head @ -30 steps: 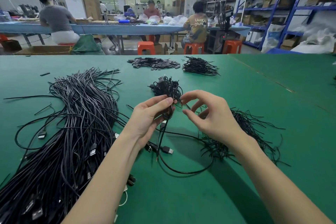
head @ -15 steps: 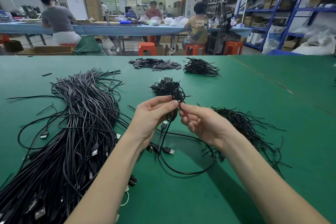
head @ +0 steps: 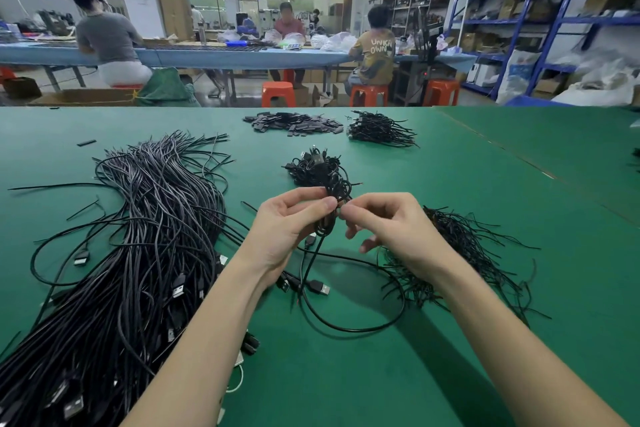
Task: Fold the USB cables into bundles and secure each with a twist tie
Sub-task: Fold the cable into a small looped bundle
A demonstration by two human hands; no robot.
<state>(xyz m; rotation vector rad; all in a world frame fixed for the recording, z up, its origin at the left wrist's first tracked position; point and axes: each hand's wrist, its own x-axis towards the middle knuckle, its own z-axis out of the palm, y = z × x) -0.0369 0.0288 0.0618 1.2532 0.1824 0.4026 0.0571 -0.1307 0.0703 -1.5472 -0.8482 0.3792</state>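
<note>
My left hand (head: pixel 287 225) grips a folded black USB cable (head: pixel 325 222) above the green table (head: pixel 346 374). The cable's loose length loops down onto the table (head: pixel 349 328), with its USB plug (head: pixel 320 287) lying below my hands. My right hand (head: pixel 388 225) pinches at the fold with thumb and forefinger; what it pinches is too small to make out. A big heap of loose black cables (head: pixel 138 253) lies to the left. Black twist ties (head: pixel 464 253) lie scattered on the right. A pile of tied bundles (head: pixel 318 170) sits just beyond my hands.
Farther back lie a flat heap of small black pieces (head: pixel 294 122) and another bunch of short black cables (head: pixel 377 130). Behind the table, people sit on orange stools (head: pixel 278 93) at a blue bench. Blue shelving (head: pixel 540 21) stands at the right.
My right hand has closed in on the folded cable, its fingers curling from spread to a pinch at the fold. My left hand has kept its grip on the bundle.
</note>
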